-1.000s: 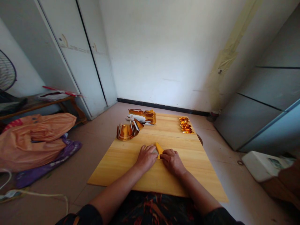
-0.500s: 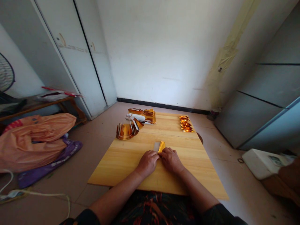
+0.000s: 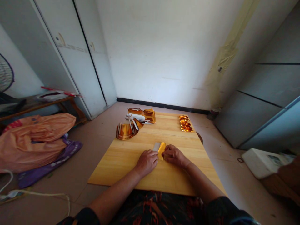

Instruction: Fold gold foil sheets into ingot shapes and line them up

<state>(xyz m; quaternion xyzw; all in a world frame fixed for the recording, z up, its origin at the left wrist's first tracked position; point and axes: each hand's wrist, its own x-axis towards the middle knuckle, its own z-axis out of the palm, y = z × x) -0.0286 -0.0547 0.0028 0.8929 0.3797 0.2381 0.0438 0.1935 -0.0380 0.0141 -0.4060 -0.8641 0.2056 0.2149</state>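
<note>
A small sheet of gold foil paper (image 3: 159, 146), silver on its turned-up side, lies on the wooden table (image 3: 122, 159) in front of me. My left hand (image 3: 147, 162) presses on its near left edge. My right hand (image 3: 173, 155) holds its right side, fingers curled against the gold flap. Both hands hide the paper's near part.
Loose gold foil sheets (image 3: 127, 130) curl at the table's far left, with a stack of gold and white paper (image 3: 142, 116) behind them. Folded gold pieces (image 3: 186, 123) lie in a row at the far right. Orange and purple bags (image 3: 37, 137) sit on the floor to the left.
The paper's silver side has been opened up next to the gold flap. My right hand has shifted forward and to the right along the paper. My left hand stays pressed on it.
</note>
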